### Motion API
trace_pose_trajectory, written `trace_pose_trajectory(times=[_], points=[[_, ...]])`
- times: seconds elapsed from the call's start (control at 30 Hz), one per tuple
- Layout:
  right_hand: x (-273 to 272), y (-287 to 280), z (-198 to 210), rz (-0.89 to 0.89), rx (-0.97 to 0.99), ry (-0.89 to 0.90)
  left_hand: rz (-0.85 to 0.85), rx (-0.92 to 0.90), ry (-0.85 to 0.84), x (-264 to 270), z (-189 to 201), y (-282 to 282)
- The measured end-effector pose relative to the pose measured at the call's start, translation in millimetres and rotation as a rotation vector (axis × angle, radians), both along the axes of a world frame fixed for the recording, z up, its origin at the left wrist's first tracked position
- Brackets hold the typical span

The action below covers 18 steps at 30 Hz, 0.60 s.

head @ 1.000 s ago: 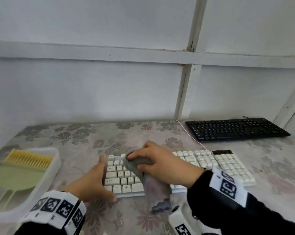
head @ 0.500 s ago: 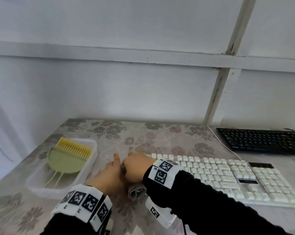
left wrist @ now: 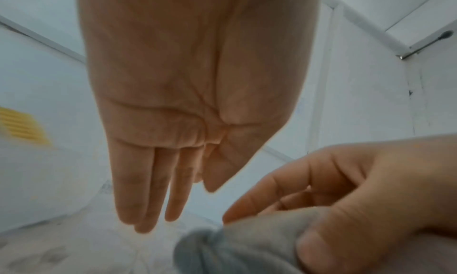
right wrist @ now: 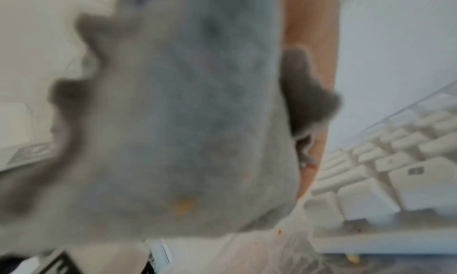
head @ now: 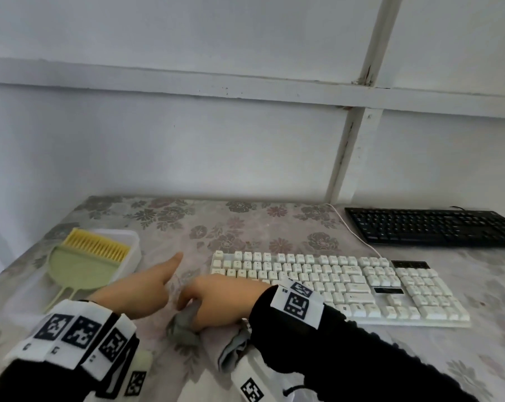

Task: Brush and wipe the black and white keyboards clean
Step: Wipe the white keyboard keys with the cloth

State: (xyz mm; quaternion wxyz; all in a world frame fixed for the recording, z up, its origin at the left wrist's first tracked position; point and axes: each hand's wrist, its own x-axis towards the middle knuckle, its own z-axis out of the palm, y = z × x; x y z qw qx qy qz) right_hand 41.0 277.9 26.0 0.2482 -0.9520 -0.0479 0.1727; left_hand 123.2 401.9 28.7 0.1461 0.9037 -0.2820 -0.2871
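The white keyboard (head: 338,282) lies across the middle of the flowered table, and its keys (right wrist: 385,161) show close up in the right wrist view. The black keyboard (head: 431,226) sits at the far right. My right hand (head: 216,300) grips a bunched grey cloth (head: 184,329) on the table just left of the white keyboard; the cloth (right wrist: 185,122) fills the right wrist view. My left hand (head: 146,285) hovers beside it with straight fingers (left wrist: 148,190), holding nothing. The grey cloth (left wrist: 242,247) and the right hand show at the lower right of the left wrist view.
A clear plastic tray (head: 129,242) at the left holds a green dustpan (head: 80,271) and a yellow brush (head: 96,246). A white cable (head: 358,239) runs from the white keyboard toward the wall. The wall stands close behind the table.
My right hand has dragged the cloth leftward off the white keyboard onto the table. My left hand has let go of the keyboard's left end and lifted. The head view has swung left.
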Motion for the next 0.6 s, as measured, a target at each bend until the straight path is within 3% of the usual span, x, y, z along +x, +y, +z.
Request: trace_pose_trajectory(times=[0.23,0.6], points=[[-9,-19,6,-0.251,0.296,-0.177,0.245,-0.383,0.127,-14,2,1],[-6,-11,3,-0.285,0.324,-0.196,0.149,-0.236,-0.201,-8,17,38]])
